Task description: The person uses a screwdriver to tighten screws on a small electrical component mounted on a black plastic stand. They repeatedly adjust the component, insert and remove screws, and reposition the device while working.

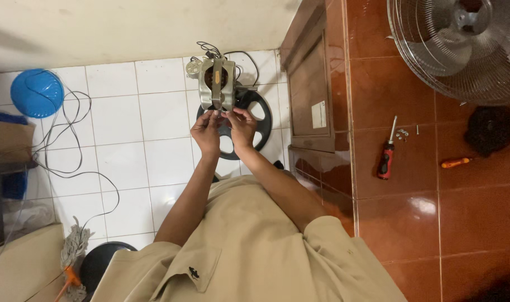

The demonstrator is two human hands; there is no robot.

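Note:
A grey metal electric motor [216, 84] with copper windings and thin black wires stands on the white tile floor, on top of a black spoked pulley wheel [261, 118]. My left hand [205, 132] and my right hand [242, 126] are side by side at the motor's near end. The fingertips of both hands pinch its lower edge. Whatever small part is under the fingers is hidden. My beige-sleeved arms reach forward from the bottom of the view.
A wooden door frame [311, 84] separates white tiles from red-brown tiles. On the red tiles lie a red-handled screwdriver [385, 159], small screws [402, 133], an orange-handled screwdriver [455, 163], a black round part [489, 130] and a fan grille [461, 45]. Left: blue lid [37, 92], loose cables [70, 145], mop [73, 251].

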